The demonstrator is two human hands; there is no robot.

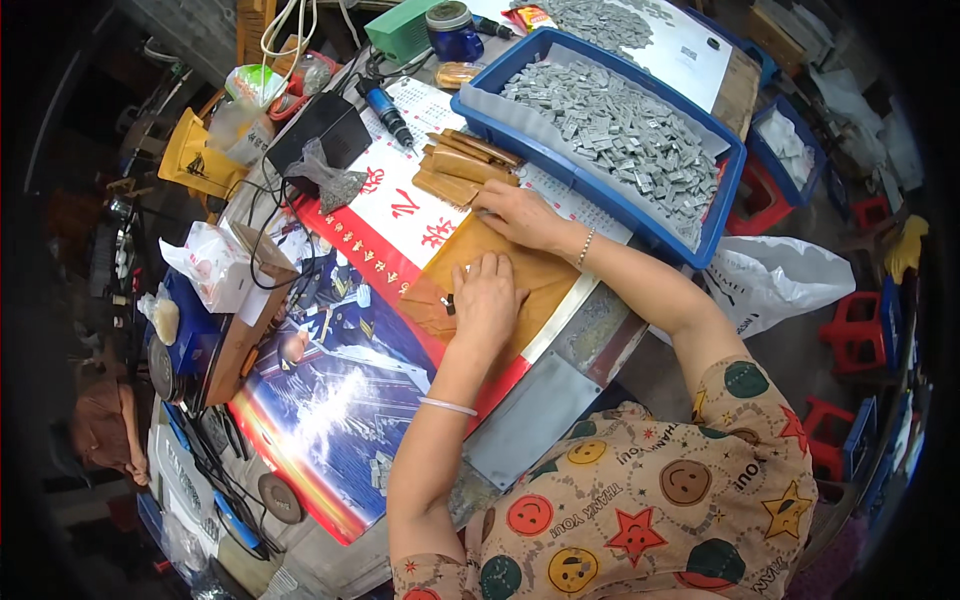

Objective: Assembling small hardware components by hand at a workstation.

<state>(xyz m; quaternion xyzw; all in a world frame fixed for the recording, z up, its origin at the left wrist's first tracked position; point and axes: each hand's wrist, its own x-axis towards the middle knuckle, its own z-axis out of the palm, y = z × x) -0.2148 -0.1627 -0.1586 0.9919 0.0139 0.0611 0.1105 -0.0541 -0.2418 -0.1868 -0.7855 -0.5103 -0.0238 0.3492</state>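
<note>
I see the amber sheet (548,288) flat on the table, over the poster with its red band (365,255). Its long axis seems to go from upper left to lower right, but the hands cover a part. The left hand (486,298) lies on it with fingers close together and bent down; whether they grip something, I cannot tell. Beside it sits a small dark piece (448,303). The right hand (525,215) touches the upper edge, fingers curled; I cannot tell what they hold. Just above are brown packets (465,168). Further, a blue tray (590,190), lined in white, contains many grey pieces (625,125). A clear bag (335,182) holds grey bits, near the black box (328,132).
</note>
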